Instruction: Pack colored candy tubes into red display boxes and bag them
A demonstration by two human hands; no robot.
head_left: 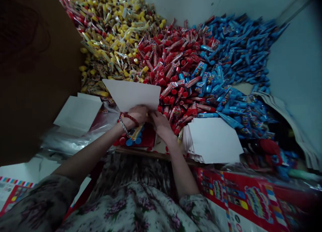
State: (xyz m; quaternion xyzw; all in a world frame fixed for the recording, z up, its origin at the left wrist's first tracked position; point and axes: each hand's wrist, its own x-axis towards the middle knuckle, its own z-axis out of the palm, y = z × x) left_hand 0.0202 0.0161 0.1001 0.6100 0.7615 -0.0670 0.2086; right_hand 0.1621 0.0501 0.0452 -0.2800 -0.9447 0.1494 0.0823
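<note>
While pinched, white paper sheet [132, 95] lying crosswise ahead of the closed left hand [136, 116], curled right hand [161, 125] just beside.

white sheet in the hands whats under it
The left hand and right hand hold the white sheet over a heap of red wrapped tubes and yellow wrapped tubes. The part directly beneath the sheet is covered and cannot be seen.

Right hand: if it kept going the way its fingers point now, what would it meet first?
Probably the white card. The right hand points up and left at the card's lower edge and looks almost on it, though depth is unclear. The left hand lies close beside that line.
</note>
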